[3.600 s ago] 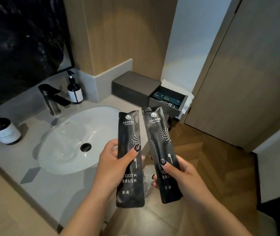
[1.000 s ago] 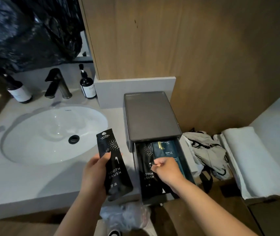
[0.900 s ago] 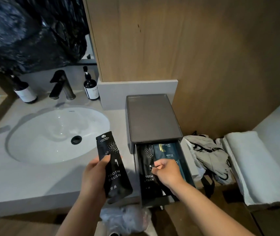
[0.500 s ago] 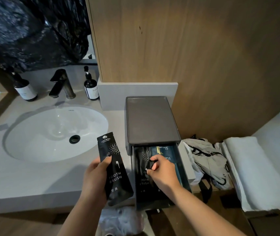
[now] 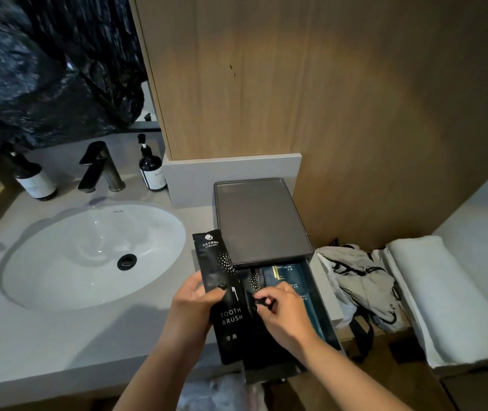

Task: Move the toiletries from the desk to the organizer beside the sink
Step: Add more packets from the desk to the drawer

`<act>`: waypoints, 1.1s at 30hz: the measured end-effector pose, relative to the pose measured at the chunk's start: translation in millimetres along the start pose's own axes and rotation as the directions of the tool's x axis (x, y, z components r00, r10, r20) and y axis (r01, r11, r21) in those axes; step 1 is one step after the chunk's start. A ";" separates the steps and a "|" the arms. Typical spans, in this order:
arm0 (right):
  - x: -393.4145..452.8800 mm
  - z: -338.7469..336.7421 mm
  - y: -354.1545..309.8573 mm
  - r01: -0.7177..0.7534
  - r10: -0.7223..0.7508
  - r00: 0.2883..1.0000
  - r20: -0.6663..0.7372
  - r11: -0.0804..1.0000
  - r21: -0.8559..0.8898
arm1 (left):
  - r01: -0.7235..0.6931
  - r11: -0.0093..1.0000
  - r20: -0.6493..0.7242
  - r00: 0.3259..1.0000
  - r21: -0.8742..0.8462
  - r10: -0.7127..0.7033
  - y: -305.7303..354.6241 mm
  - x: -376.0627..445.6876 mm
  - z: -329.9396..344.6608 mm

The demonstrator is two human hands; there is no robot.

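Observation:
My left hand (image 5: pixel 191 307) grips a black toothbrush packet (image 5: pixel 223 295), held upright at the left edge of the open drawer of the dark grey organizer (image 5: pixel 259 221). A second black toothbrush packet (image 5: pixel 253 280) lies in the drawer's left side. My right hand (image 5: pixel 281 310) hovers over it with fingers curled, fingertips on or pinching that packet. Dark blue packets (image 5: pixel 287 274) fill the drawer's right side.
A white sink (image 5: pixel 88 253) lies left of the organizer, with a black tap (image 5: pixel 100 167) and two dark pump bottles (image 5: pixel 151 170) behind it. A printed bag (image 5: pixel 358 280) and a folded white towel (image 5: pixel 441 295) lie to the right. The wooden wall stands close behind.
My right hand laid its packet in the drawer and stayed on it. My left hand brought the other packet rightward, up against the drawer.

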State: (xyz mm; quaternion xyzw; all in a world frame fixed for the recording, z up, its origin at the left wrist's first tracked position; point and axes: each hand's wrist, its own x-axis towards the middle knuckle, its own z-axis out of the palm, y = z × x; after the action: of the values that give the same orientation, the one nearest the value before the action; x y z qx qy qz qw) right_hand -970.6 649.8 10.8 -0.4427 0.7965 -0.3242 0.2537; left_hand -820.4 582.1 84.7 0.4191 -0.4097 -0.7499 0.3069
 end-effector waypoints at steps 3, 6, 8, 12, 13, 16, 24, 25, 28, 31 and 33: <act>-6.7 -6.5 -9.9 -0.054 0.104 0.985 -0.137 0.944 0.326 | -0.015 1.000 0.057 0.998 -0.006 0.015 -2.0 3.7 0.5; -17.1 -14.9 -21.6 -0.183 0.235 0.972 -0.015 0.791 0.583 | -0.011 1.000 0.043 0.999 -0.010 0.011 -8.3 9.3 2.1; -25.4 -20.0 -27.5 -0.274 0.252 0.958 0.137 0.661 0.699 | -0.014 1.000 0.015 1.000 0.023 0.014 -13.1 12.7 5.1; -39.7 -25.5 -31.4 -0.312 0.230 0.948 0.222 0.523 0.793 | -0.032 0.993 0.005 0.999 0.115 0.032 -21.3 17.9 11.2; -42.1 -26.9 -32.1 -0.309 0.223 0.949 0.223 0.520 0.796 | -0.037 0.989 0.017 0.999 0.141 0.034 -23.2 19.1 12.0; -48.1 -31.8 -29.8 -0.307 0.231 0.949 0.214 0.531 0.790 | -0.047 0.977 0.053 0.998 0.210 0.036 -31.4 23.4 14.0; -66.5 -66.0 -10.7 -0.330 0.300 0.938 0.171 0.634 0.699 | -0.266 0.857 -0.044 0.948 0.441 0.316 -62.0 36.5 17.1; -70.3 -72.9 -7.0 -0.347 0.303 0.934 0.187 0.653 0.673 | -0.279 0.831 -0.090 0.927 0.481 0.364 -65.8 41.0 14.3; -81.3 -92.0 8.3 -0.415 0.321 0.910 0.263 0.707 0.573 | -0.187 0.803 -0.197 0.915 0.565 0.352 -76.0 53.9 7.2; -90.3 -103.1 21.3 -0.500 0.361 0.864 0.351 0.695 0.517 | -0.038 0.843 -0.216 0.959 0.537 0.182 -86.4 63.9 6.2; -91.9 -104.0 25.3 -0.531 0.386 0.845 0.371 0.692 0.490 | 0.009 0.834 -0.205 0.971 0.551 0.125 -96.6 69.9 3.7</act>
State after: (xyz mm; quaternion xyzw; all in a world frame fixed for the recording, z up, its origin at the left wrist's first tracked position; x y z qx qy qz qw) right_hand -1012.1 770.1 71.5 -0.1660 0.7093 -0.4190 0.5420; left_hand -867.1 573.2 -24.7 0.5615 -0.5809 -0.5370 0.2427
